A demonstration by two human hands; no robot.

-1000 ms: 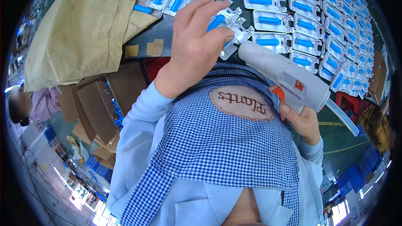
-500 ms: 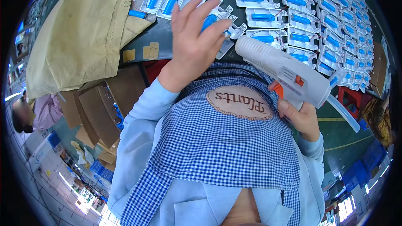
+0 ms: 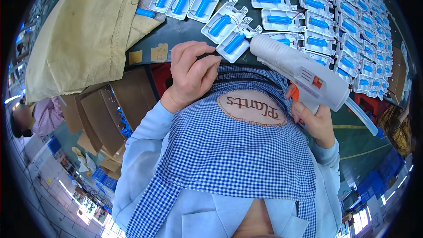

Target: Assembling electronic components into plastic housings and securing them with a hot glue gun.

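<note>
Dark green tabletop [image 3: 185,31] carries rows of white trays with blue cells [image 3: 339,17] toward one o'clock. I hold my right hand [image 3: 315,121] wrapped tight round the glue gun [image 3: 304,72], its long axis running from four o'clock up to ten, nozzle toward the nearest tray [image 3: 233,46]. At the table edge my left hand [image 3: 191,72] has its fingers curled in, and I see nothing between them.
</note>
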